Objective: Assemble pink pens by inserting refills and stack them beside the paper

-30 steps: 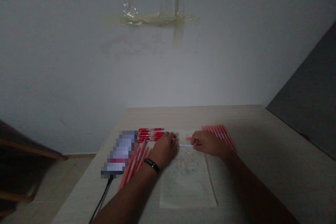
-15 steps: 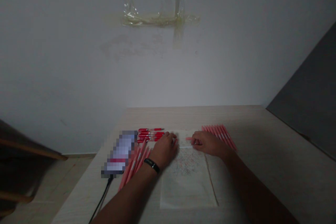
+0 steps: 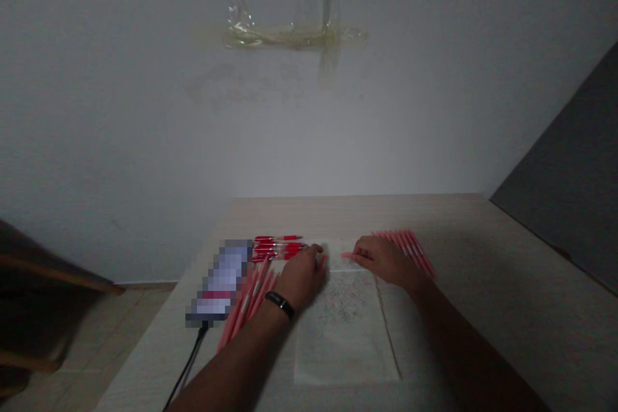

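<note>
My left hand (image 3: pixel 303 275) rests curled on the top left of a scribbled sheet of paper (image 3: pixel 345 328), its fingers closed on the red end of a pen part. My right hand (image 3: pixel 381 259) is pinched on a thin pen piece (image 3: pixel 348 256) that points left toward the other hand. A row of red pens (image 3: pixel 277 246) lies just beyond my left hand. Several pink pen barrels (image 3: pixel 408 248) lie fanned behind my right hand. More pink barrels (image 3: pixel 248 306) are spread under my left wrist, which wears a black band.
A phone (image 3: pixel 221 283), blurred out, lies at the left of the wooden table (image 3: pixel 506 283) with a black cable (image 3: pixel 186 370) running off the front edge. A white wall with taped plastic rises behind. A dark panel stands at the right.
My right hand has lifted slightly and drawn its thin pen piece a little up and away from the left hand. The left hand has stayed in place.
</note>
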A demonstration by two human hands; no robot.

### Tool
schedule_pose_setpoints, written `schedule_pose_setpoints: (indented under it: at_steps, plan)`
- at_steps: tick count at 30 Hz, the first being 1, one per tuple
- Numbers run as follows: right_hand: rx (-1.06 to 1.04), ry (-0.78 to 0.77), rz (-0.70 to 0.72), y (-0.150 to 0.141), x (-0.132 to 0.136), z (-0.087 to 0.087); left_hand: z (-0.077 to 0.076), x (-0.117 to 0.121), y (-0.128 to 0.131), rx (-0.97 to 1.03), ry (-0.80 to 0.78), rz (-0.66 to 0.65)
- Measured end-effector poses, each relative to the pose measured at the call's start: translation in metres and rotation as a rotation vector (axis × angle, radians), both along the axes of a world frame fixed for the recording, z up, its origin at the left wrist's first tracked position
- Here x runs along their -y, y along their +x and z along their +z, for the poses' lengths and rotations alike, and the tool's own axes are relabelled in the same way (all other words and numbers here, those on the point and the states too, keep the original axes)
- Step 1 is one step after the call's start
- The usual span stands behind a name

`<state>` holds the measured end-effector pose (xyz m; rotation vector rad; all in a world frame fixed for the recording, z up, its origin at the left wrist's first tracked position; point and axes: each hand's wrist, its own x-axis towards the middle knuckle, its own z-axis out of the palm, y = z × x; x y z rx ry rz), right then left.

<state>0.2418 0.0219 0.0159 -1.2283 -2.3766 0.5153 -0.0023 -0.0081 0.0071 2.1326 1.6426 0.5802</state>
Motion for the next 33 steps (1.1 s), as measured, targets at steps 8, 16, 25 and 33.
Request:
schedule_pose_setpoints:
  at_steps: [8, 16, 25, 33]
  plan:
    - [-0.103, -0.021, -0.057, -0.001, -0.001, -0.001, 0.003, -0.003, 0.001, 0.069, 0.024, 0.002]
    - [-0.489, -0.278, 0.001, -0.022, 0.006, -0.01, 0.009, 0.001, 0.006, 0.217, 0.092, -0.166]
    - [-0.629, -0.334, 0.065, -0.033, 0.009, -0.013, 0.013, 0.002, 0.007, 0.283, 0.122, -0.209]
    - [-0.637, -0.176, -0.063, -0.025, 0.002, -0.01, 0.006, -0.001, 0.003, 0.305, 0.169, -0.135]
